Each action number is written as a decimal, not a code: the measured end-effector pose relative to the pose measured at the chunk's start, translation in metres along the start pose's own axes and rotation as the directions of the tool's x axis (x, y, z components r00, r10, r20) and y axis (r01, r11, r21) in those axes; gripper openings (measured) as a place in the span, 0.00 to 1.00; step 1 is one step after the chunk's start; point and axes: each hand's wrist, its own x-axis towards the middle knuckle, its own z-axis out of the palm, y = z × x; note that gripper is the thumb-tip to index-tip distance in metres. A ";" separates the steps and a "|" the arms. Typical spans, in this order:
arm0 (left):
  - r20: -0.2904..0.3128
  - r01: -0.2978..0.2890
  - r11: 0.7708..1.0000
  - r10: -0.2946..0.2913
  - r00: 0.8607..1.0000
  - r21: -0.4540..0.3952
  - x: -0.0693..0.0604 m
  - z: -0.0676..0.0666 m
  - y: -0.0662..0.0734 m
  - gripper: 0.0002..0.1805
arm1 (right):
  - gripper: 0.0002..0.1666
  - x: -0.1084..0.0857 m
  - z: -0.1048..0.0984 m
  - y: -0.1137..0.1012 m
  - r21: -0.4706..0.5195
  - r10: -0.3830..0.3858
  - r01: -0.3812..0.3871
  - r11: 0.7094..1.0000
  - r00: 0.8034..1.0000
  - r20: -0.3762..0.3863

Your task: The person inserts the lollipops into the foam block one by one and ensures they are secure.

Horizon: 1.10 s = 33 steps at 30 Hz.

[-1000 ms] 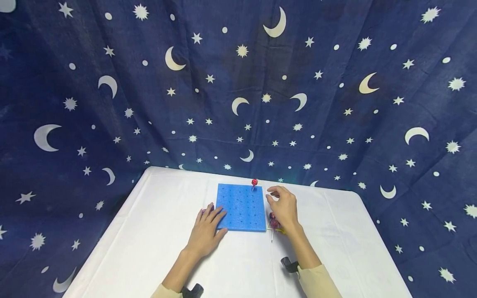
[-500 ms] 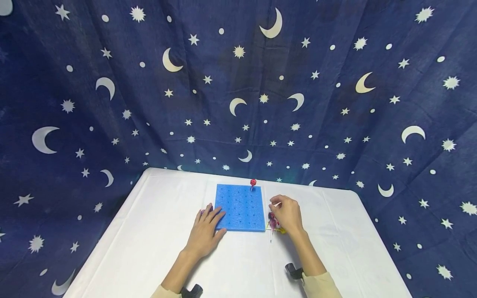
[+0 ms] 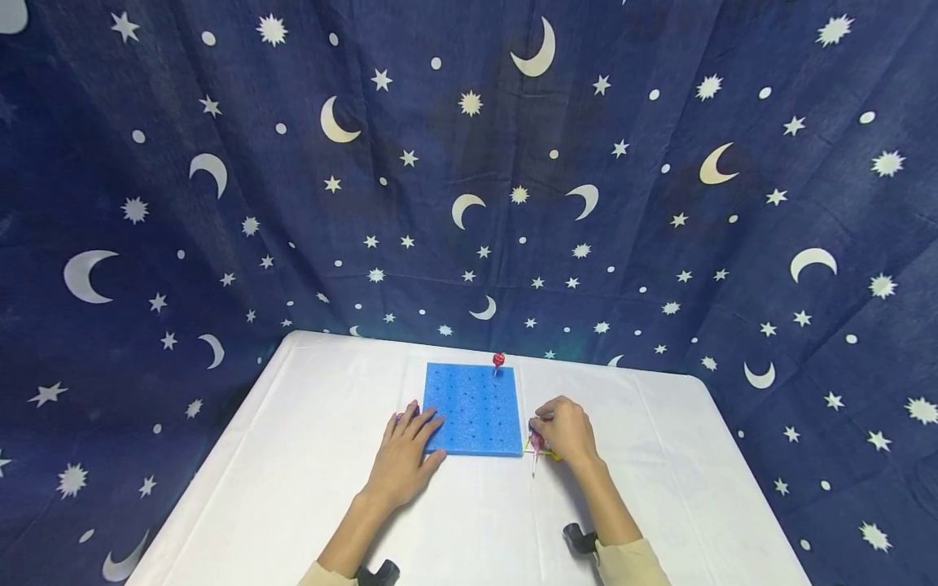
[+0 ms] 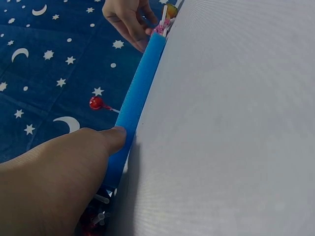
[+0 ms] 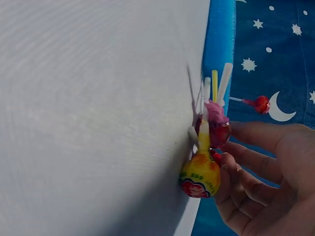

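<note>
My left hand (image 3: 403, 462) lies with spread fingers on the left edge of a blue foam block (image 3: 472, 411) dotted with small holes. In the left wrist view its thumb (image 4: 114, 138) presses the block's near side. A red lollipop (image 3: 498, 359) stands upright in the block's far right corner. At the right side my right hand (image 3: 567, 427) pinches a dark red lollipop (image 5: 220, 133) among a small pile, thumb and finger on either side of its head. A yellow lollipop (image 5: 201, 174) lies nearest in the right wrist view. Fingers partly hide the pile.
More lollipops (image 4: 93, 221) lie by the block's left edge, mostly hidden behind my left hand. A white cloth (image 3: 293, 488) covers the table. A dark blue curtain (image 3: 410, 203) with moons and stars hangs behind and at both sides.
My right hand has come down and toward me from beside the block's far right part to the lollipop pile, its fingertips now at a lollipop. The left hand stays in place.
</note>
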 end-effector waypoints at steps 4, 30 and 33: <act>-0.006 -0.004 1.000 0.004 1.000 -0.003 0.000 -0.001 -0.001 0.31 | 0.07 0.001 0.002 0.001 -0.015 -0.008 0.008 1.000 1.000 0.008; 0.001 0.007 1.000 -0.007 1.000 0.027 0.000 0.003 0.000 0.32 | 0.12 0.002 0.012 0.003 -0.015 0.021 -0.021 1.000 1.000 -0.008; 0.001 0.008 1.000 -0.008 1.000 0.028 0.000 0.003 -0.001 0.32 | 0.13 0.002 0.010 0.001 0.009 0.006 -0.006 1.000 0.999 -0.034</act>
